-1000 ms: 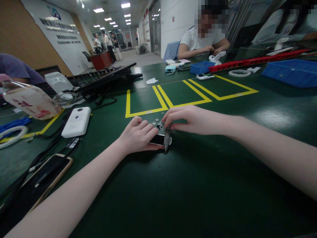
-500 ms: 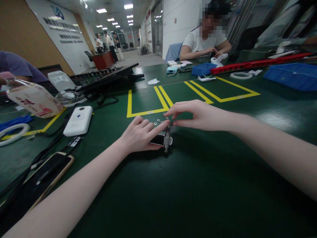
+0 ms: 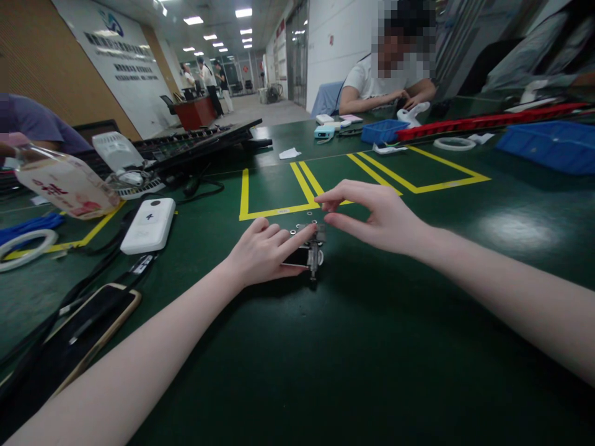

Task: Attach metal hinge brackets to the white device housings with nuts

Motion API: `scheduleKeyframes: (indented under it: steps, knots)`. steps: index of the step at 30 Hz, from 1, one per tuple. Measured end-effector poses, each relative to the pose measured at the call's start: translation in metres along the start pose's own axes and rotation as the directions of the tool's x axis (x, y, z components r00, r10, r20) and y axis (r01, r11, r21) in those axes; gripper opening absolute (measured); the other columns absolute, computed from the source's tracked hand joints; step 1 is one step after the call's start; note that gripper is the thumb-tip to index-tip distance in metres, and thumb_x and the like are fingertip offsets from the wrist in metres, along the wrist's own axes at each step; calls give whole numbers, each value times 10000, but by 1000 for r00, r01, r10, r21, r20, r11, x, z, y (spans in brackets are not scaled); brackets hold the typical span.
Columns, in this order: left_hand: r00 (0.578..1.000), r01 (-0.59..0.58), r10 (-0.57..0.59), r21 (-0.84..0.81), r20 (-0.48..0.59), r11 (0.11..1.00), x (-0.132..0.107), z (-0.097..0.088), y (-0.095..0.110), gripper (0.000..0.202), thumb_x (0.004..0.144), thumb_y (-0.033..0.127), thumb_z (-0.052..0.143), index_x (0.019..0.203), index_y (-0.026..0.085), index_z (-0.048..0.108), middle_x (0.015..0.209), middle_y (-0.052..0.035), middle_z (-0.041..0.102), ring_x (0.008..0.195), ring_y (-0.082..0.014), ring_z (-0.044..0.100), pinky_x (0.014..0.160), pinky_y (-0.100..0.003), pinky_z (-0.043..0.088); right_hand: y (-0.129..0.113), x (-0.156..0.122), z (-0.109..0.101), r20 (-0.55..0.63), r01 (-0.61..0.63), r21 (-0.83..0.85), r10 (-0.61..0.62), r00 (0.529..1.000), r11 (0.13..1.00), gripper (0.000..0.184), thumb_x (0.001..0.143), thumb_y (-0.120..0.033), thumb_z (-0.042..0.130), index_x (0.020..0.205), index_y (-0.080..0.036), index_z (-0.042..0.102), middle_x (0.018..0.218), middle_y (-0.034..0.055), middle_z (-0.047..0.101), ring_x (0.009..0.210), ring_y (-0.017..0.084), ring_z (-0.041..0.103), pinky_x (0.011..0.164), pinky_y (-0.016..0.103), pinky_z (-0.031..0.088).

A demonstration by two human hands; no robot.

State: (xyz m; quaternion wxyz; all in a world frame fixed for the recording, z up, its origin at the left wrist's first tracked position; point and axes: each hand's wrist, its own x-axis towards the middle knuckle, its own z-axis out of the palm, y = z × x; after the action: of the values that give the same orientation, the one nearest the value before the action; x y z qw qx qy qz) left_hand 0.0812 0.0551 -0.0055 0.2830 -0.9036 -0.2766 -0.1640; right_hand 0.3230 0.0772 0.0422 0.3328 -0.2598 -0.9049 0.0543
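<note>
While L hand (image 3: 264, 251) sits mid-frame on the green counter (image 3: 372, 347), fingers clamped on the small metal part (image 3: 313, 253) w/ index laid flat across its top, R hand (image 3: 383, 218) hovers just above and right of it, thumb and index fingers (image 3: 328, 200) apart, nothing visible btwn them. Part rests on counter at frame centre; few tiny washers (image 3: 297, 231) lie loose just behind it, near the yellow tape line (image 3: 274, 211). White power bank (image 3: 147, 225) left of centre, well apart from both hands; phone (image 3: 88, 322) lower left.
</note>
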Motion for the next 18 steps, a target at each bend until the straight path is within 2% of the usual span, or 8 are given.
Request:
scheduleKeyframes:
  steps: [2,4,6,14,18]
  knots:
    - [999,38,-39,-12,-3,999,0,1,-1,622,912,552,402,1373,135,424,808,-57,685,682,-192,578,660,-331,297,-3,-8,11,-99,88,-88,-96,990,992,263,837,-351,590,1028,-171,601,806,36,653,721,161,605,678,318,455]
    - [997,76,-77,-29,-5,997,0,2,-1,622,907,559,406,1362,135,435,788,-55,685,663,-191,581,659,-326,304,-5,-16,22,-96,238,-166,-256,962,957,297,799,-415,624,966,-172,590,753,15,648,652,146,586,664,317,446]
    - [995,104,-104,-51,-6,993,-1,3,-2,614,905,555,414,1353,136,441,775,-51,687,648,-192,585,658,-324,311,-7,-20,31,-66,338,-204,-358,932,919,320,787,-451,630,937,-172,582,764,14,666,647,139,593,664,312,447]
    - [988,152,-153,-106,-3,983,-1,2,-2,592,887,524,469,1328,130,450,788,-55,704,658,-205,613,664,-319,323,-4,-19,37,11,415,-291,-431,902,862,328,815,-441,615,970,-152,597,846,50,707,708,151,634,669,306,466]
    - [986,164,-166,-127,-3,978,-1,2,-2,583,872,506,501,1325,141,449,781,-49,709,655,-206,622,666,-317,322,-4,-21,39,15,429,-286,-443,896,857,259,846,-390,589,955,-156,604,837,42,707,691,137,628,648,289,465]
